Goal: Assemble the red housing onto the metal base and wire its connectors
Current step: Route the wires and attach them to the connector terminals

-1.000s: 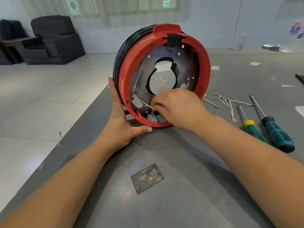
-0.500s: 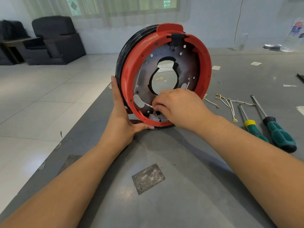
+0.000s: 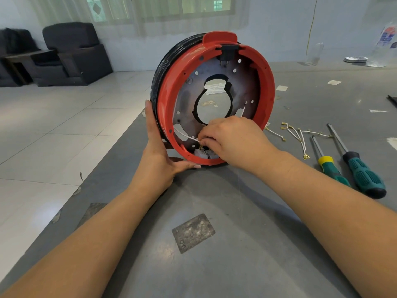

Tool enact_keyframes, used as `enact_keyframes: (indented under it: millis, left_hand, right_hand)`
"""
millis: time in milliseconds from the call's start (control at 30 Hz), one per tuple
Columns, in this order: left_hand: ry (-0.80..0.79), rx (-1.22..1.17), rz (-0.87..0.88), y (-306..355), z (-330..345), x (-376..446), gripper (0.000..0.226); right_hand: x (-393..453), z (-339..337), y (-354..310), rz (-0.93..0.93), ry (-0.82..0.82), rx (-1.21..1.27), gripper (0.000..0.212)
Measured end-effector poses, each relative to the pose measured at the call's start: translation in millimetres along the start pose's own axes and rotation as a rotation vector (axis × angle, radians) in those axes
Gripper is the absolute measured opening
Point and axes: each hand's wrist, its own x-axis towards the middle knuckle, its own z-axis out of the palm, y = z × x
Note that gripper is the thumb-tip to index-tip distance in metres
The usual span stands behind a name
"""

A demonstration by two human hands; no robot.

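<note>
Red housing (image 3: 266,87) standing on edge on the worktop (image 3: 247,222), both hands on it

Left hand (image 3: 160,155) is the steadying grip: fingers straight up the rim, thumb under the bottom edge. Right hand (image 3: 233,139) reaches inside, fingers curled, pinching a white wire (image 3: 184,135) right above the grey connectors (image 3: 202,154) at the bottom of the metal base (image 3: 184,97). Spare wires (image 3: 300,136) and two screwdrivers (image 3: 352,166) lie off to the right of that hand.

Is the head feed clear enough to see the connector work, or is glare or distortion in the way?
Head view: wide-angle bend stretches the forearms; soft even light, faint sheen on the red housing, no harsh glare; sharp at the right hand, whose fingers hide most of the grey connectors; left hand clearly visible.
</note>
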Motion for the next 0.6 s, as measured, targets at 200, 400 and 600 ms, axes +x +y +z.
enact_keyframes:
  millis: [200, 400, 600]
  left_hand:
    - [0.007, -0.052, -0.031, 0.4, -3.8, 0.9, 0.151]
    - [-0.022, -0.062, -0.061, -1.5, -8.3, 3.9, 0.149]
    - [-0.031, -0.083, -0.09, -6.8, -12.8, 5.9, 0.15]
  right_hand:
    - [6.4, -17.7, 17.8, -0.006, -0.071, 0.072, 0.023]
    - [0.8, -24.9, 31.1, -0.067, -0.059, -0.086, 0.021]
    - [-2.3, -15.8, 36.1, -0.039, -0.086, -0.11, 0.018]
